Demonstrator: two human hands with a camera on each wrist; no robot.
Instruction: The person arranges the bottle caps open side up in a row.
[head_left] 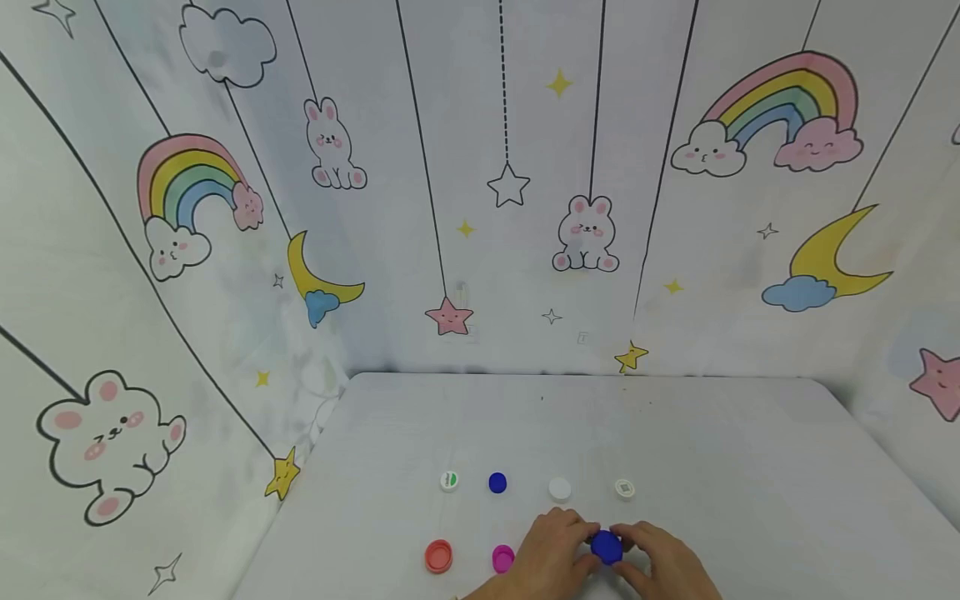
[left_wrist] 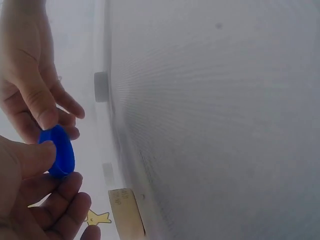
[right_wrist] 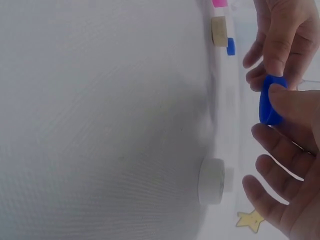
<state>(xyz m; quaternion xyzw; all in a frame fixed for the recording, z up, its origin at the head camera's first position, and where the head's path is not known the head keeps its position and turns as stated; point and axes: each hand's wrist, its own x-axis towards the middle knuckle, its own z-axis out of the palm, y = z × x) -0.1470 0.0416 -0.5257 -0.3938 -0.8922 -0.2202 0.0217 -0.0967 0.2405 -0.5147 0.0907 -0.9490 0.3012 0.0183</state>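
A blue bottle cap (head_left: pixel 607 547) is held up between both hands near the front of the white table. The left hand (head_left: pixel 551 550) pinches it from one side, the right hand (head_left: pixel 663 560) from the other. Seen from the left wrist, the cap (left_wrist: pixel 63 152) is a hollow ring shape, with the left thumb across its edge and the right fingers at its upper end. From the right wrist, the cap (right_wrist: pixel 270 102) appears side-on, the right thumb lying over it. Several of the right hand's other fingers are spread away from the cap.
Behind the hands lie a white-and-green cap (head_left: pixel 448 481), a smaller blue cap (head_left: pixel 497 482), a plain white cap (head_left: pixel 559 489) and a whitish patterned cap (head_left: pixel 624 489). A red cap (head_left: pixel 438 557) and a magenta cap (head_left: pixel 503 558) sit to the left, the magenta one beside the left hand.
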